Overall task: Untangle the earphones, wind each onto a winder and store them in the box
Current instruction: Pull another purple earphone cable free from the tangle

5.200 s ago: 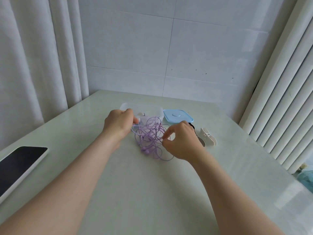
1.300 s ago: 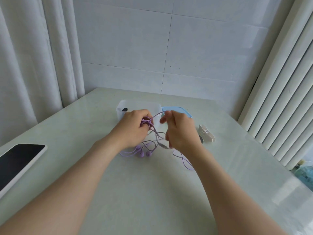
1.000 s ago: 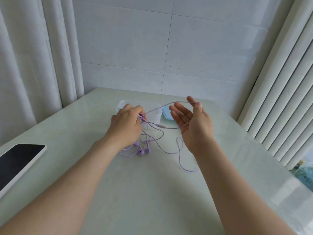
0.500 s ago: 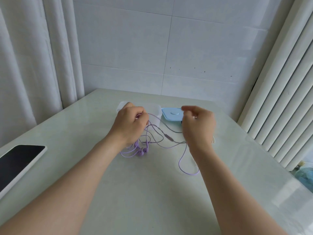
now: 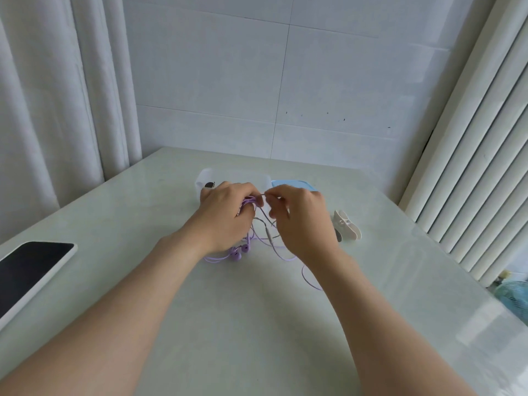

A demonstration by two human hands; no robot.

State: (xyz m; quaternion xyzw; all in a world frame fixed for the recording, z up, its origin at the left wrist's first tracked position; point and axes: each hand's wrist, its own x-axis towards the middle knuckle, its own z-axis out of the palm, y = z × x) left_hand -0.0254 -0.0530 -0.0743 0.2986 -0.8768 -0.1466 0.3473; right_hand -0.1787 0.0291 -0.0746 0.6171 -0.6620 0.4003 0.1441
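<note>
Purple earphones (image 5: pixel 238 252) lie tangled on the table, the buds near my left wrist and loose cable trailing to the right. My left hand (image 5: pixel 225 215) grips a bunch of the cable. My right hand (image 5: pixel 300 218) pinches a strand right beside the left fingers. Behind my hands stands a clear plastic box (image 5: pixel 207 181) with its blue lid (image 5: pixel 294 184) beside it. A white winder (image 5: pixel 347 228) lies to the right of my right hand.
A phone (image 5: pixel 27 274) with a dark screen lies at the table's left edge. Curtains hang on the left, a white ribbed radiator stands on the right, and a tiled wall is behind the table.
My right hand drew a strand out to the right and up, then came back to the left hand. The cable bundle has loosened and spread over the table.
</note>
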